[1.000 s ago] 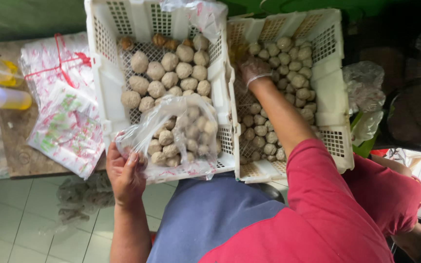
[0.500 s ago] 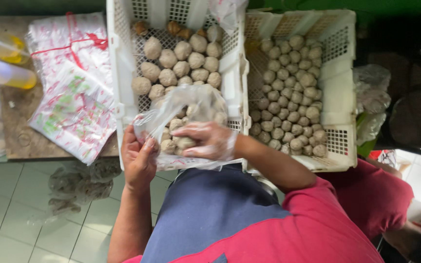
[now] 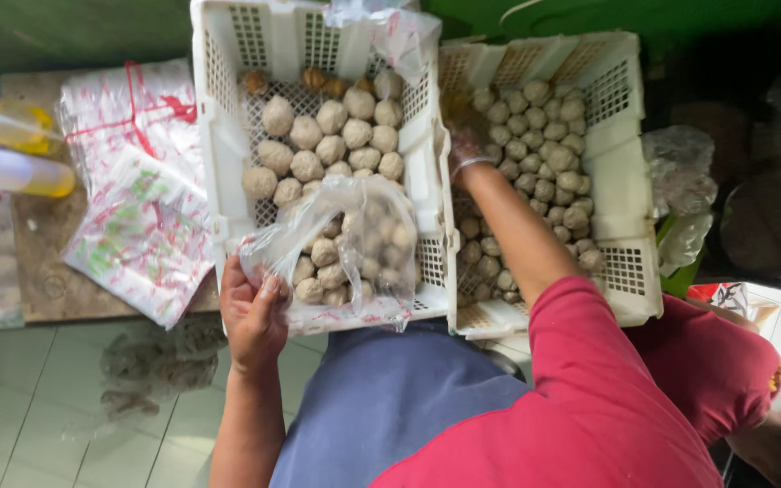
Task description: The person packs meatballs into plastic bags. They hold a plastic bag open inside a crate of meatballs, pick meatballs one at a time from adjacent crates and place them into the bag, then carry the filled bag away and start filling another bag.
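- Left hand (image 3: pixel 253 316), lower left of centre, pinched on the open rim of a clear plastic bag (image 3: pixel 341 248) half full of pale round balls.
- Bag resting at the near end of the left white basket (image 3: pixel 228 163), on top of larger balls (image 3: pixel 318 136).
- Right hand (image 3: pixel 465 145), in a thin clear glove, reaching into the right white basket (image 3: pixel 630 181), upper centre, among smaller balls (image 3: pixel 544 145); fingers partly hidden, grip impossible to tell.
- Hands well apart.
- Stack of printed bags (image 3: pixel 137 226) at left; two bottles (image 3: pixel 11 172) at far left edge.
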